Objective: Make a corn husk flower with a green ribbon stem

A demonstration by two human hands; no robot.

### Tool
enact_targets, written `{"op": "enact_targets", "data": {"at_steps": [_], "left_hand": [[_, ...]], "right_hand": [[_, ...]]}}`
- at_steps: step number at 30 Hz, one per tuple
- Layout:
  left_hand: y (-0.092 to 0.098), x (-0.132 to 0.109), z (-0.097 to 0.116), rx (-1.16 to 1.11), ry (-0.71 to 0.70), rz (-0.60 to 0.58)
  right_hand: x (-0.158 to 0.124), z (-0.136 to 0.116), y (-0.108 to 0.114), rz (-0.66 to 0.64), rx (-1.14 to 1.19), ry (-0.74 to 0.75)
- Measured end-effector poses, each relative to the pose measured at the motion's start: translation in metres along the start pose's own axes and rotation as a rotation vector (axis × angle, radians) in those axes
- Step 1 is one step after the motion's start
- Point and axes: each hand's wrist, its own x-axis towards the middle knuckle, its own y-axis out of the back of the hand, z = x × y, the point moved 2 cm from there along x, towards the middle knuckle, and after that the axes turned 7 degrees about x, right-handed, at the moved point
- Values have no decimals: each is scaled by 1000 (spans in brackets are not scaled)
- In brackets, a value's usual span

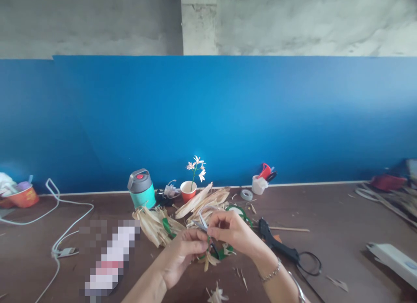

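Head cam, flower point(212, 258) dn, axis approx. vert.

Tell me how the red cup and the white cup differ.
The red cup is red outside with a pale rim; the white cup is whitish. The red cup holds pale flowers on a stem; the white cup holds a red item and dark ones. Both stand on the table near the blue panel.

Pale flower point(209, 260), petals downward; scissors point(202, 224), blades upward.
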Motion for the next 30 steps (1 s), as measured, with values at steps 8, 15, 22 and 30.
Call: {"op": "enact_targets", "data": {"at_steps": [8, 15, 22, 30], "left_hand": [[-5, 0, 3, -3, -10, 24], [-3, 0, 0, -15, -9, 4], [-4, 0, -4, -83, -47, -12], [-7, -2, 2, -42, -90, 3]], "right_hand": [[-1, -1, -1, -45, -4, 55], [-1, 3, -2, -77, 69, 56], [-2, 4, -5, -98, 165, 27], [0, 9, -6, -96, 193, -32]]}}
